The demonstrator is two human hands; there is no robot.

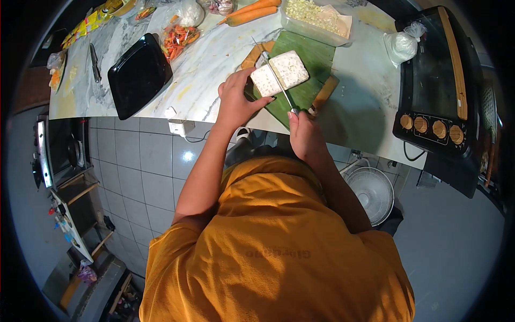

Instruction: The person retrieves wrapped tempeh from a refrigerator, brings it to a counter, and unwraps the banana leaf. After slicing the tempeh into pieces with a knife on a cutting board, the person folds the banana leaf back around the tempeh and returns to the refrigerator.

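A pale, speckled block of tempeh lies on a green banana leaf, which covers most of a wooden cutting board. My left hand grips the tempeh at its left end, fingertips at the far side and thumb along the near edge. In my right hand is the handle of a knife. Its blade lies across the middle of the tempeh, pointing away from me. Whether the blade has sunk into the block, I cannot tell.
Behind the board stand a plastic container of chopped pieces and carrots. To the left are a bag of chillies, a black tray and another knife. A toaster oven and a white-filled bag occupy the right.
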